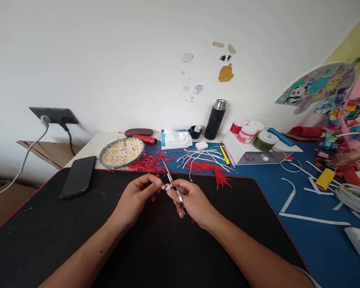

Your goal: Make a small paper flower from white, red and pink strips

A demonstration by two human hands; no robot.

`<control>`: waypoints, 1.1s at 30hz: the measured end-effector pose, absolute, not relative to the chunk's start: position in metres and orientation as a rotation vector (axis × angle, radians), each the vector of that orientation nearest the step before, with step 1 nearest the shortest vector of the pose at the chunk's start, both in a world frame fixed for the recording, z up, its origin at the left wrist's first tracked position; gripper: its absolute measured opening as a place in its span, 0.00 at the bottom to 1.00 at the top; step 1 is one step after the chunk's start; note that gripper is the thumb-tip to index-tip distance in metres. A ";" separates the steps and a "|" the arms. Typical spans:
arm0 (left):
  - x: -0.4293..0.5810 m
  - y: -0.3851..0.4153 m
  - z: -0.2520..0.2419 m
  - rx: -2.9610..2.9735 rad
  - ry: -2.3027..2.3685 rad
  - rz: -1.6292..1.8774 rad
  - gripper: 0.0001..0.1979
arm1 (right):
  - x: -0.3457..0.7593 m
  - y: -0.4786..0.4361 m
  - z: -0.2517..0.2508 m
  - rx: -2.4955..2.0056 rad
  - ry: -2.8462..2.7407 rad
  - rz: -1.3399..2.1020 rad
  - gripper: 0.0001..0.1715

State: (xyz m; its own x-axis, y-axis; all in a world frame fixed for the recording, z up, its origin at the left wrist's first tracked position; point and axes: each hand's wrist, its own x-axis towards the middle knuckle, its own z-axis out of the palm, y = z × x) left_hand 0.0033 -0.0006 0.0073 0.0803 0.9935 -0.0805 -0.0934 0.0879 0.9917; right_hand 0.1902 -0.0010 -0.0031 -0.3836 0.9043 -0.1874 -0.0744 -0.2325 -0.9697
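Well, left of the fingers, a phone (78, 177) lies on a black mat (48, 244), with a woven basket (121, 153) farther ahead. Red strands (150, 162) spread just beyond the left fingers (147, 182), which are clenched on a small white-and-red piece (168, 187). The piece also touches the right fingers (180, 187), which grasp a slim metal tool (179, 198) running past it. Ahead of the right fingers lie white strips (201, 157) and a red tassel (210, 174).
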 end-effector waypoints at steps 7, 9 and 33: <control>0.003 0.001 0.005 1.107 1.082 1.161 0.13 | 0.189 -0.002 -0.004 -1.066 -1.328 1.709 0.20; 0.003 0.001 0.005 1.104 1.085 1.165 0.13 | 0.189 -0.002 -0.004 -1.072 -1.334 1.700 0.19; 0.002 0.002 0.003 1.101 1.127 1.144 0.15 | 0.190 -0.002 -0.016 -1.118 -1.410 1.430 0.18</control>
